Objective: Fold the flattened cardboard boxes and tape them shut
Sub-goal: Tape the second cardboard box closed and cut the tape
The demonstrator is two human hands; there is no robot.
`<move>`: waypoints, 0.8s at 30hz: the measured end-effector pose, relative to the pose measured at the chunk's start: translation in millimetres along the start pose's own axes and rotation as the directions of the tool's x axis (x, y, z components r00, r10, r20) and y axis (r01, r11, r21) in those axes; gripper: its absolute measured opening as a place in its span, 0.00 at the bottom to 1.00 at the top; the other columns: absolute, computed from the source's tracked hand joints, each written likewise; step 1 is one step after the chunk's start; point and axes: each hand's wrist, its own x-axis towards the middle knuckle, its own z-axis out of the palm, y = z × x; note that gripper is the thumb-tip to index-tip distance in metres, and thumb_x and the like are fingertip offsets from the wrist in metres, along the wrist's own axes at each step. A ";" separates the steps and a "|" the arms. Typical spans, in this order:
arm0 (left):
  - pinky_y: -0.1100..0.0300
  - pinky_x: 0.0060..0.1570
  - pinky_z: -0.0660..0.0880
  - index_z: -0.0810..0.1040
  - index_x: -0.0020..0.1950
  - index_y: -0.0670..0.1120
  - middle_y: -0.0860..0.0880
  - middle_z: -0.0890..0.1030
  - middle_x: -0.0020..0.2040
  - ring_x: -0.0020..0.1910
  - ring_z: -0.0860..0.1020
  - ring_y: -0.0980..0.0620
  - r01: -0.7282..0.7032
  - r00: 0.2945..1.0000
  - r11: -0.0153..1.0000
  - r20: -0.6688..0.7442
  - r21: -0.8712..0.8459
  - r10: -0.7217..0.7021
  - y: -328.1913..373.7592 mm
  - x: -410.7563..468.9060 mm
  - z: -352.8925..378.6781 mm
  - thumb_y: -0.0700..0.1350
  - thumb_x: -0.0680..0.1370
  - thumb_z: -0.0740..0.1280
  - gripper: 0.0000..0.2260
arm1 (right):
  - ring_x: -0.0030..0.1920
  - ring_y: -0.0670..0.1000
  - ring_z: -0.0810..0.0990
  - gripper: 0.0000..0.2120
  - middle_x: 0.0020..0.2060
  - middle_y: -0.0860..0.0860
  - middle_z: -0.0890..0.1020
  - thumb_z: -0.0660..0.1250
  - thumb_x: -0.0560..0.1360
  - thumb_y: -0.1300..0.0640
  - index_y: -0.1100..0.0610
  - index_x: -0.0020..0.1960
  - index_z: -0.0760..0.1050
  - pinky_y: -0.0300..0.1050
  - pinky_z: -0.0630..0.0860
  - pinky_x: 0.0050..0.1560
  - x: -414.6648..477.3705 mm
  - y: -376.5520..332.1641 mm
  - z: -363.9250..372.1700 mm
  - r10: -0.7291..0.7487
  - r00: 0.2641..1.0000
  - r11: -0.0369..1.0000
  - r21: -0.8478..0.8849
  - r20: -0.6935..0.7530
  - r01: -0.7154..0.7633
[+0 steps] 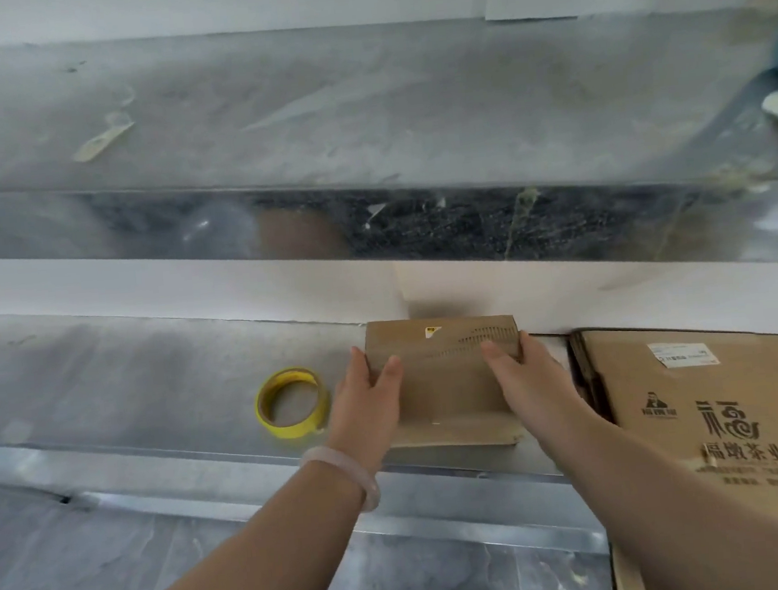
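Small box (446, 384): folded up, resting on the plastic-covered step (150, 386), far edge at the white riser.
Left hand (368, 405): grips the box's left side, thumb on its top face.
Right hand (526, 377): grips the box's right side, thumb on top.
Tape roll (290, 428): yellow, lying flat just left of the box, not touching it.
Flattened cardboard (717, 407): printed stack, just right of the box.
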 end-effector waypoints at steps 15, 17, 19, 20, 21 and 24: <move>0.64 0.49 0.76 0.63 0.76 0.53 0.55 0.74 0.64 0.55 0.75 0.55 0.027 1.000 0.997 0.006 -0.067 -0.027 -11.1 23.5 -2.2 0.57 0.82 0.56 0.23 | 0.75 0.53 0.62 0.27 0.76 0.49 0.63 0.51 0.83 0.43 0.46 0.80 0.52 0.52 0.58 0.75 8.9 19.1 -1.9 0.040 0.995 0.995 0.090 0.092 -0.049; 0.68 0.41 0.76 0.59 0.77 0.55 0.57 0.72 0.64 0.53 0.75 0.58 0.111 0.991 0.984 0.087 -0.140 -0.100 -12.2 24.2 -7.2 0.60 0.81 0.56 0.26 | 0.76 0.52 0.60 0.27 0.77 0.47 0.60 0.51 0.83 0.43 0.46 0.80 0.51 0.53 0.54 0.77 11.4 17.7 -6.4 0.098 0.976 0.971 0.198 0.195 -0.137; 0.59 0.56 0.76 0.60 0.77 0.55 0.54 0.73 0.67 0.60 0.75 0.53 0.139 0.987 0.979 0.101 -0.153 -0.124 -13.7 26.2 -8.6 0.61 0.80 0.57 0.27 | 0.74 0.52 0.63 0.26 0.75 0.48 0.64 0.49 0.83 0.42 0.47 0.79 0.55 0.55 0.56 0.77 12.2 16.5 -10.4 0.100 0.960 0.969 0.195 0.262 -0.154; 0.54 0.61 0.74 0.62 0.77 0.55 0.53 0.73 0.68 0.62 0.74 0.51 0.137 0.988 0.981 0.090 -0.139 -0.125 -14.9 26.9 -8.2 0.62 0.80 0.57 0.26 | 0.73 0.52 0.65 0.26 0.74 0.49 0.66 0.49 0.83 0.41 0.47 0.79 0.57 0.56 0.58 0.76 11.7 16.9 -11.2 0.093 0.960 0.980 0.145 0.264 -0.134; 0.53 0.63 0.73 0.65 0.75 0.55 0.53 0.75 0.66 0.62 0.75 0.51 0.129 0.990 0.983 0.072 -0.134 -0.120 -15.4 26.0 -7.1 0.61 0.80 0.57 0.25 | 0.73 0.53 0.65 0.27 0.74 0.50 0.66 0.48 0.83 0.40 0.48 0.79 0.57 0.56 0.58 0.76 10.2 16.4 -11.3 0.083 0.966 0.990 0.093 0.247 -0.109; 0.62 0.47 0.73 0.75 0.67 0.55 0.59 0.80 0.54 0.52 0.76 0.60 0.087 0.996 0.967 -0.001 -0.238 -0.090 -15.8 16.4 -7.3 0.58 0.81 0.57 0.17 | 0.69 0.54 0.70 0.29 0.70 0.51 0.72 0.55 0.79 0.36 0.50 0.75 0.64 0.56 0.65 0.72 -5.3 14.2 -12.6 0.031 0.989 0.998 0.044 0.146 -0.038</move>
